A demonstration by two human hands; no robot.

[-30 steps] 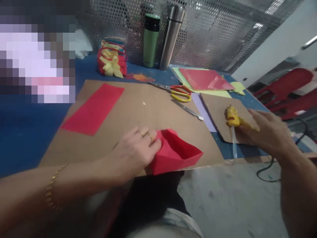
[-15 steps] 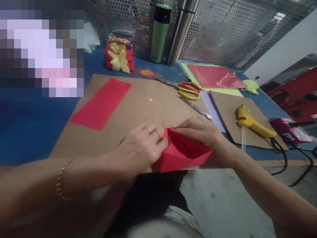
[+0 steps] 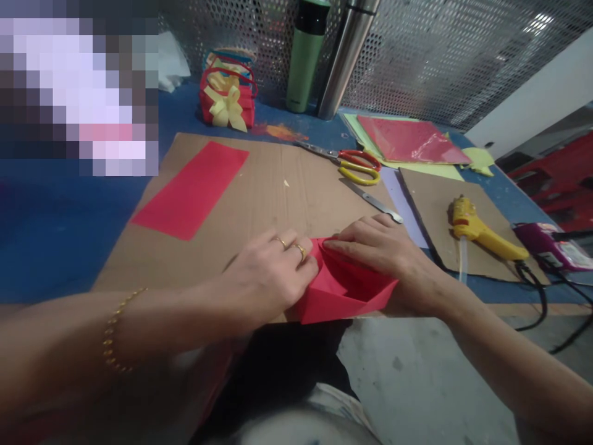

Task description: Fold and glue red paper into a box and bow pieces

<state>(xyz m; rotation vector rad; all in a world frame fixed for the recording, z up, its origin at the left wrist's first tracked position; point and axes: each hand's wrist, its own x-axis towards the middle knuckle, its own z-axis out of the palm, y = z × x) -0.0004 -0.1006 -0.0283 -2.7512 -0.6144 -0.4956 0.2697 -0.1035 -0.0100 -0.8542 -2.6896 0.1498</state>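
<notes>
The left hand (image 3: 273, 272) grips the left end of a red paper box (image 3: 343, 306) and the right hand (image 3: 382, 250) holds its far side, at the near edge of the cardboard (image 3: 264, 191) on the desk (image 3: 69, 241).

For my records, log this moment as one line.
left hand: holding open-topped red paper box | right hand: at its far edge | yellow plastic glue gun: on brown cardboard piece

The hands (image 3: 273, 272) hide parts of the paper box (image 3: 340, 306); behind it, the flask (image 3: 345, 65) is cut off at the top; right of it, print on the purple carton (image 3: 540, 244) is blurred.
</notes>
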